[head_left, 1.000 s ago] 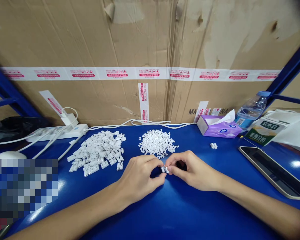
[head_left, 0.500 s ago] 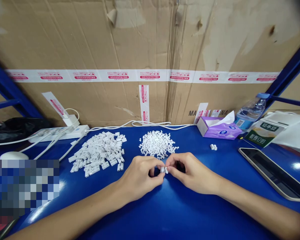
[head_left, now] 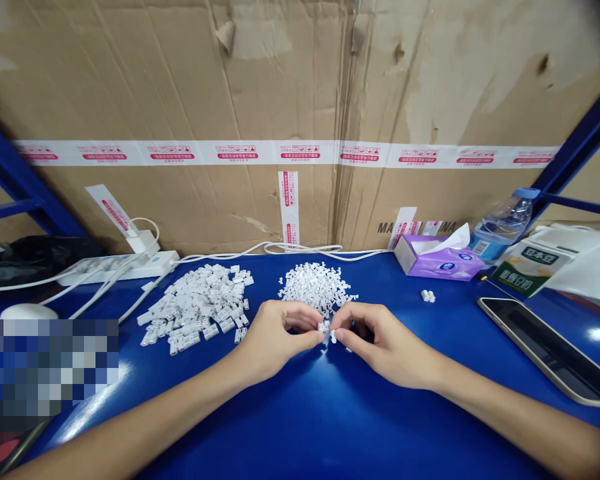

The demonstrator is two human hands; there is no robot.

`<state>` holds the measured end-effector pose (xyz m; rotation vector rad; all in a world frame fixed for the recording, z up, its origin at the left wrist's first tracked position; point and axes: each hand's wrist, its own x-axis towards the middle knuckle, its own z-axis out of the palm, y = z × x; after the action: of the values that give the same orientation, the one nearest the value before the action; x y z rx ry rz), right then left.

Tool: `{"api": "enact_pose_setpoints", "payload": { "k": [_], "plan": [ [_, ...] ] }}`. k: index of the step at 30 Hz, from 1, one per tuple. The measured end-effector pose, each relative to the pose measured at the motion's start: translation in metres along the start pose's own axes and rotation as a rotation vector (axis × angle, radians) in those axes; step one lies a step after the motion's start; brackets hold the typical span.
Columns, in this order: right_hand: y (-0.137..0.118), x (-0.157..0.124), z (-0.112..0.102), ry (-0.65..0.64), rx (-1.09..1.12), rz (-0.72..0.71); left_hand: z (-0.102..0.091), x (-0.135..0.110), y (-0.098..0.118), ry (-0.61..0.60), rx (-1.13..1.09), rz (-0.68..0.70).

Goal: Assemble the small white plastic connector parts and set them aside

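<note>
Head view: both forearms reach in from the near edge of the blue table (head_left: 330, 420) and angle toward each other, so the left hand (head_left: 280, 330) and right hand (head_left: 385, 343) meet near the middle, backs up and fingers curled. The left hand's thumb and fingertips (head_left: 313, 321) are closed in a tight pinch on a small white plastic part (head_left: 324, 327). The right hand's fingers arch over loosely, with its thumb and forefinger almost closed on a second white part (head_left: 333, 337) just beside the first; this piece is too small to show exactly how it is held. Both parts sit in the narrow gap between the hands, directly near the pile of tiny white pieces (head_left: 316, 287), whose near edge lies just beyond the fingers. To the left of that pile spreads a wider pile of larger white clips (head_left: 195, 307), close to the left hand. A pair of white parts (head_left: 428, 296) lies apart on the right, near the tissue box (head_left: 437, 260). Farther right are a phone (head_left: 545, 347) and a water bottle (head_left: 503, 227), while a power strip (head_left: 115, 270) sits at the far left.
</note>
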<state>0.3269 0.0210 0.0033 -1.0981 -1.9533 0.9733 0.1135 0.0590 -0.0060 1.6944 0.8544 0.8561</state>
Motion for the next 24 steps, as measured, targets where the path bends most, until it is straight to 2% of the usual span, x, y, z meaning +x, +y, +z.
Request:
{"api": "enact_pose_setpoints", "payload": {
  "k": [5,24],
  "plan": [
    [0.0020,0.0012,-0.0001,0.067,-0.071,-0.066,0.0038,-0.0028,0.0009,0.038,-0.025,-0.037],
    [0.0027,-0.0001,0.0007,0.073,-0.149,-0.126,0.0054,-0.0039,-0.0012,0.048,-0.008,-0.041]
  ]
}}
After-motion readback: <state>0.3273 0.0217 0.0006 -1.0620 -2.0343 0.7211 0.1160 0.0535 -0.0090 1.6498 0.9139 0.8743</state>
